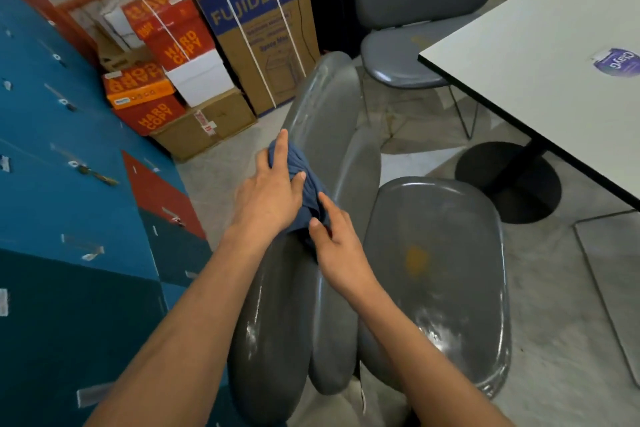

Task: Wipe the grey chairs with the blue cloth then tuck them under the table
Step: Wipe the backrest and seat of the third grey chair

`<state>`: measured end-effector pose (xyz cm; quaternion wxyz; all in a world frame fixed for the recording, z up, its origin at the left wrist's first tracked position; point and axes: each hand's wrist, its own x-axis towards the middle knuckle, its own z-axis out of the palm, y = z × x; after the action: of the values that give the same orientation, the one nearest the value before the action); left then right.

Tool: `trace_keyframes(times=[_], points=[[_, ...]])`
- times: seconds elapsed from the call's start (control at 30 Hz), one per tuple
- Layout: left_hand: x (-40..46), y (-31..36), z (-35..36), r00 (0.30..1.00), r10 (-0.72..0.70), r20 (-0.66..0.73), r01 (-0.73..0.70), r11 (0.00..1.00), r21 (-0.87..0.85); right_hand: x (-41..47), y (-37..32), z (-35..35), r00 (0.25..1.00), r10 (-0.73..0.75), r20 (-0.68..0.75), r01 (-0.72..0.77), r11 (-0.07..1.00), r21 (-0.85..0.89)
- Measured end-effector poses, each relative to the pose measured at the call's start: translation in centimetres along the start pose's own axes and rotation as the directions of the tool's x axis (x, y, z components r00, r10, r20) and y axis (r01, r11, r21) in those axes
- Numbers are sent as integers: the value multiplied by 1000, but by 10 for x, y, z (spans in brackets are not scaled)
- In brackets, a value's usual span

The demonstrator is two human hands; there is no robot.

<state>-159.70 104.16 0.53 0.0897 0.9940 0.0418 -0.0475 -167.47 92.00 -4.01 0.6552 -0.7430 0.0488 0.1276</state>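
From the head camera, looking down, both hands are on a bunched-up blue cloth (304, 184). The cloth sits on top of the backrest (325, 107) of the near grey chair (440, 274). The left hand (273, 191) lies over the cloth with its fingers spread and partly curled round it. The right hand (337, 239) pinches the lower end of the cloth between thumb and fingers. So both hands are holding the cloth.

The near chair's seat is shiny and has a small yellow mark (415, 260) on it. The seat is just beside the white table (540, 55) but is not under it. The table stands on a black round foot (509, 180). A purple and white sticker (618, 62) is on the table top.

A second grey chair (415, 10) stands farther away, near the table's far corner. Its seat goes partly under the table edge.

On the left is a wall of blue lockers (69, 149). Behind them, cardboard boxes (249, 28) and red paper boxes (166, 38) are stacked on the floor.
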Motion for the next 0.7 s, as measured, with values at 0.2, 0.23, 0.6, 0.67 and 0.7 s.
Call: trace_keyframes(times=[0.2,0.23,0.6,0.67,0.7], points=[[72,12,0,997,60,55,-56,996,-68,33,-12,-2,989,-27,-147,27,1000,-2],[78,11,0,995,75,73,-66,991,-117,38,-16,-4,985,-37,-170,37,999,-5],[-25,-44,-2,990,80,114,33,659,-752,117,-59,20,897,-425,120,406,690,-599],[-46,-47,-2,979,-44,198,163,750,-641,125,-51,24,858,-479,185,467,580,-667],[-52,-47,-2,968,-96,231,217,782,-585,125,-46,25,836,-516,187,491,552,-675]])
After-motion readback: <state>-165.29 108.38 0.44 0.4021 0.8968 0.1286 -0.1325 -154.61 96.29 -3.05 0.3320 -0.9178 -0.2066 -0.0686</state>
